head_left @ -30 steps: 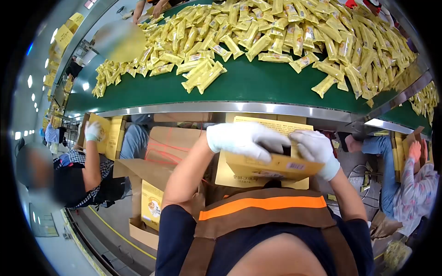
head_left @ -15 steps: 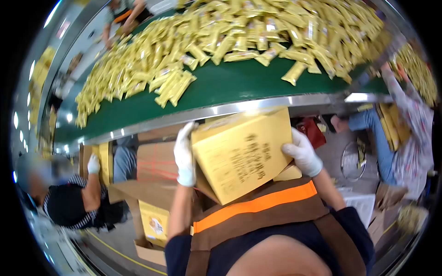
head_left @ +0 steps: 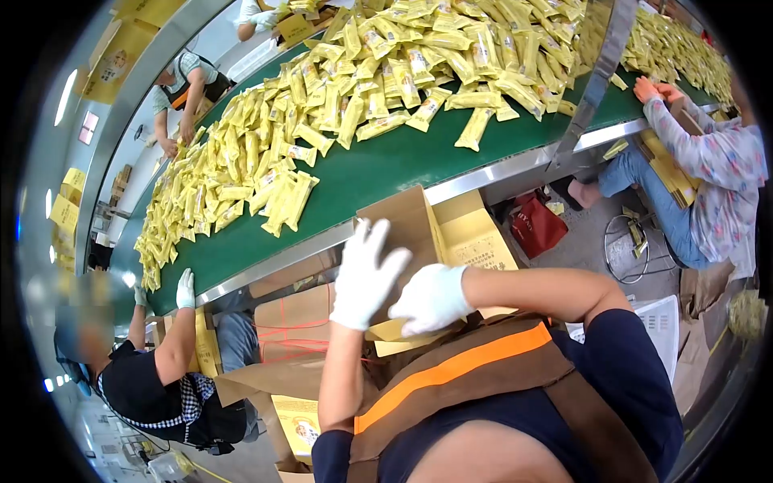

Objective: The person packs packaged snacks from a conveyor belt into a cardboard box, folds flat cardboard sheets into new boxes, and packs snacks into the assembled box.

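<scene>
A yellow cardboard carton [head_left: 471, 233] with dark printing stands on my lap, against the belt's edge. One brown inner flap [head_left: 403, 221] is raised at its far left side. My left hand [head_left: 366, 278], in a white glove, is over the left part of the carton with its fingers spread and nothing in them. My right hand [head_left: 435, 299], gloved too, reaches across from the right above the carton, fingers stretched to the left and close to my left hand. Both hands hide much of the carton's inside. Whether the right fingertips touch cardboard I cannot tell.
Yellow wrapped packets [head_left: 386, 80] lie heaped on a green conveyor belt [head_left: 403, 165] with a metal edge. Co-workers sit left [head_left: 169, 362] and right [head_left: 692, 169]; another stands across the belt. Brown cartons [head_left: 294, 322], a red bag [head_left: 538, 225] and a white crate [head_left: 656, 322] are nearby.
Both hands have let go of the carton's sides and come together over it. The carton has been turned and its flaps now stand apart. The view has swung round.
</scene>
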Demonstrator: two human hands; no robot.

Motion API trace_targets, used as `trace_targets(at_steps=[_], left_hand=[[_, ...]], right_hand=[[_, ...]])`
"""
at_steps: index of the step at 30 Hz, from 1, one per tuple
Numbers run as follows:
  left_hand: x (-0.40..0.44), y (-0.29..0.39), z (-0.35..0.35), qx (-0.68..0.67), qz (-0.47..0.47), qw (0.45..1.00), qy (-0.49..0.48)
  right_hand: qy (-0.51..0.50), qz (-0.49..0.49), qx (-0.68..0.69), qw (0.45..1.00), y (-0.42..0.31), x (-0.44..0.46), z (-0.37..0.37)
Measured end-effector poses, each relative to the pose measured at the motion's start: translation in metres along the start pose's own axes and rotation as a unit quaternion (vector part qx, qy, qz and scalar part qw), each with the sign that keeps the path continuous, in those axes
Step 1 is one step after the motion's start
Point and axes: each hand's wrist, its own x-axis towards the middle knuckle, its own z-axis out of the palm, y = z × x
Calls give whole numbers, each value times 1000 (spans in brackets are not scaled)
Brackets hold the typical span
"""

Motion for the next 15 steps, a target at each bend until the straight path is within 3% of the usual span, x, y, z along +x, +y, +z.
trace_targets(at_steps=[2, 3, 4, 5, 6, 8, 9, 10, 11, 14, 15], left_hand=[[3, 4, 1, 111, -101, 973, -176], [-6, -25, 11, 19, -42, 993, -106], [-10, -31, 7, -31, -49, 992, -112], [-15, -35, 7, -4, -45, 992, -121], [-20, -40, 10, 23, -43, 991, -127], [-39, -62, 36, -105, -76, 987, -98], [-49, -75, 55, -169, -98, 971, -135], [-60, -81, 84, -390, -155, 898, -132], [-63, -76, 101, -465, -204, 853, -123], [-76, -76, 93, -278, -119, 949, -93], [-73, -76, 88, -212, -91, 970, -77]], right_hand=[[-8, 36, 100, 994, 11, -25, -21], [70, 125, -70, 987, 29, -31, -1], [119, 125, -188, 967, 55, -45, 24], [264, 162, -196, 931, 80, -54, 66], [222, 215, -97, 946, 86, -60, 78], [219, 240, 2, 946, 81, -60, 76], [246, 237, 40, 939, 85, -58, 86], [274, 235, 76, 929, 90, -56, 97], [298, 221, 132, 919, 93, -56, 102], [347, 179, 158, 907, 107, -60, 111], [307, 190, 132, 923, 115, -67, 94]])
